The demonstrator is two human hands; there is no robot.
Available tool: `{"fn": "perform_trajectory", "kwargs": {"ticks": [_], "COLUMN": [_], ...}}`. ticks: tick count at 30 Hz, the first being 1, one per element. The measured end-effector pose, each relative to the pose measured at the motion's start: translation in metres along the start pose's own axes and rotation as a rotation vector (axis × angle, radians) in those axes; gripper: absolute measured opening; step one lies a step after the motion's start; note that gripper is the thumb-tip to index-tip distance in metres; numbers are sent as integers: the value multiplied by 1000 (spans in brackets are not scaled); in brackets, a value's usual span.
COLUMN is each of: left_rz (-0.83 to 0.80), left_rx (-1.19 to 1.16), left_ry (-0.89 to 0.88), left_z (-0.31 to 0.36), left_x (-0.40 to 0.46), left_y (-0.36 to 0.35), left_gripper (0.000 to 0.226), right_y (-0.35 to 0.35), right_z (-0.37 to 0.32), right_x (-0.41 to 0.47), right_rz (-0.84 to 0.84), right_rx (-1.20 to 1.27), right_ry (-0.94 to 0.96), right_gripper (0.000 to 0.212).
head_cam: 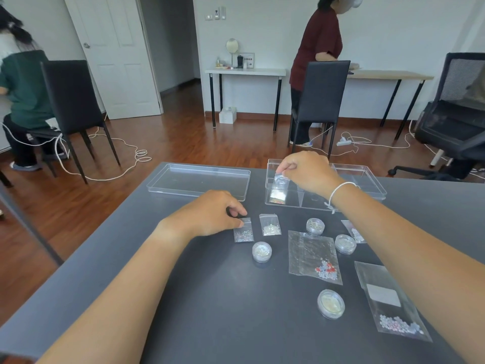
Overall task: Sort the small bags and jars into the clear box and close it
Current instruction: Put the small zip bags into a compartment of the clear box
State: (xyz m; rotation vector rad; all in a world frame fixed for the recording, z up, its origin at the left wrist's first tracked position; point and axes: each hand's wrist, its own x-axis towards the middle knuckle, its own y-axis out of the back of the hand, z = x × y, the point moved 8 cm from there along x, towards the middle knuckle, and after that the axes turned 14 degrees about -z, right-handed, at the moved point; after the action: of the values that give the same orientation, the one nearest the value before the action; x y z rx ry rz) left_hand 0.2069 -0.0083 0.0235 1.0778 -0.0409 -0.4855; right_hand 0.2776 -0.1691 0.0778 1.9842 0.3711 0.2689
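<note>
The clear box (pixel 367 190) stands open at the far right of the dark table, with dividers inside. My right hand (pixel 307 170) pinches the top of a small bag (pixel 278 189) that hangs into the box's left compartment. My left hand (pixel 210 214) pinches the top corner of another small bag (pixel 244 232) that lies flat on the table. Beside it lies a small bag of white bits (pixel 270 225). Several round clear jars sit loose: one (pixel 262 251), one (pixel 315 226), one (pixel 345 243), and a larger jar (pixel 331 303).
The clear lid (pixel 199 181) lies at the far middle of the table. Larger flat bags lie at the right: one (pixel 315 258) and one (pixel 391 303). Another small bag (pixel 354 231) is partly under my right arm. Chairs, cables and two people are beyond the table.
</note>
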Motion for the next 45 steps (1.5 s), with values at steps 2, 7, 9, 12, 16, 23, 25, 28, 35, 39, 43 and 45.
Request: {"fn": "perform_trajectory", "kwargs": {"ticks": [2, 7, 9, 12, 16, 23, 25, 28, 35, 39, 43, 45], "left_rz": [1, -10, -13, -13, -22, 4, 12, 20, 40, 84, 138, 149], "left_rx": [-12, -49, -55, -46, -70, -139, -148, -150, -194, -248, -275, -269], "left_ry": [-6, -53, -53, -38, -43, -54, -55, -56, -74, -95, -130, -147], "left_z": [1, 7, 7, 6, 6, 6, 6, 5, 5, 4, 6, 9], "left_x": [-1, -3, -3, -2, -2, -2, -2, -2, -2, -4, -6, -6], "left_y": [1, -1, 0, 0, -2, -1, -1, 0, 1, 5, 10, 11], "left_gripper": [18, 14, 15, 15, 12, 20, 21, 21, 22, 18, 16, 17], "right_y": [-2, 1, 5, 8, -20, -58, -62, -62, -59, -48, -32, -23], "right_z": [1, 0, -9, -28, -44, -37, -34, -33, -33, -30, -24, -20], "right_x": [2, -4, -14, -40, -68, -66, -66, -67, -70, -71, -73, -74], "right_rz": [2, 54, 108, 195, 61, -185, -221, -217, -173, -121, -70, -30], "right_rx": [-56, -104, -121, -28, 33, -176, -186, -151, -12, 92, 248, 289], "right_ry": [-6, 32, 90, 217, 320, 201, 172, 159, 169, 199, 206, 209], "right_gripper": [31, 28, 26, 22, 18, 28, 30, 29, 20, 9, 9, 8]}}
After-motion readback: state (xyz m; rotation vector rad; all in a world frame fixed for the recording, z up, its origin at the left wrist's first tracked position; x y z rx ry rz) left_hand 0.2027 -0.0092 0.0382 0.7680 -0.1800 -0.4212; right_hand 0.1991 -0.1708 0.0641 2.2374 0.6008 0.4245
